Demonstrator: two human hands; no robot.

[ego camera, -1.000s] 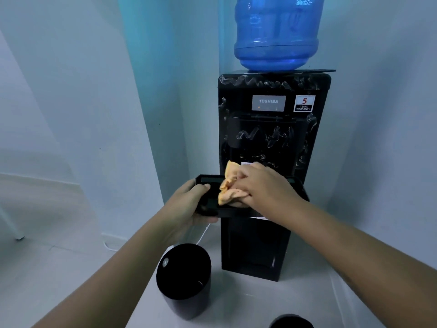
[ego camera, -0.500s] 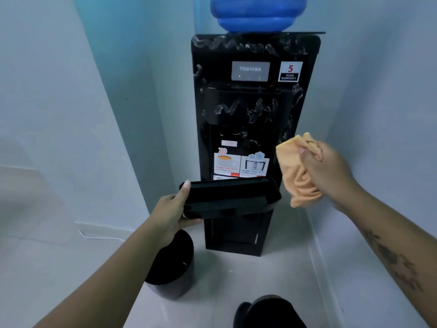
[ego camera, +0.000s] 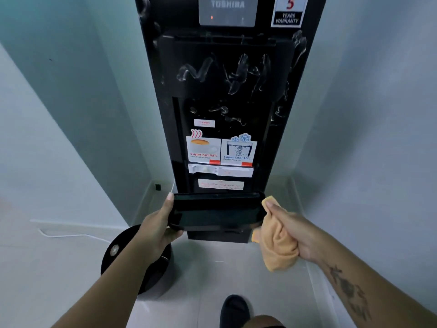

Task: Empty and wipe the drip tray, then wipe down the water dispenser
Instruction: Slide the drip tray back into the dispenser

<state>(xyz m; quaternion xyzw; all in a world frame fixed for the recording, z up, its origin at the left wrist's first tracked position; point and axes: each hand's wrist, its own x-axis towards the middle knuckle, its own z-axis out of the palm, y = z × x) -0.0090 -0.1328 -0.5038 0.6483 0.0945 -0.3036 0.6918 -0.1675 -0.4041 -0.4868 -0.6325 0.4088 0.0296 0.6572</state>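
Note:
The black drip tray (ego camera: 217, 210) is held level in front of the lower part of the black water dispenser (ego camera: 227, 95). My left hand (ego camera: 158, 226) grips the tray's left end, thumb up along its edge. My right hand (ego camera: 290, 229) holds a bunched orange cloth (ego camera: 277, 249) and touches the tray's right end with cloth and fingertips. White smears streak the dispenser's front panel. Hot and cool stickers sit just above the tray.
A black round bin (ego camera: 134, 259) stands on the floor at lower left, partly behind my left forearm. A white cable (ego camera: 71, 235) runs along the left wall's base. A dark shoe (ego camera: 234, 308) is at the bottom. Walls close in on both sides of the dispenser.
The view has dropped and come closer to the dispenser. My right hand lifted the cloth off the tray, swung right, then came back down to the tray's right end. The left hand kept its grip.

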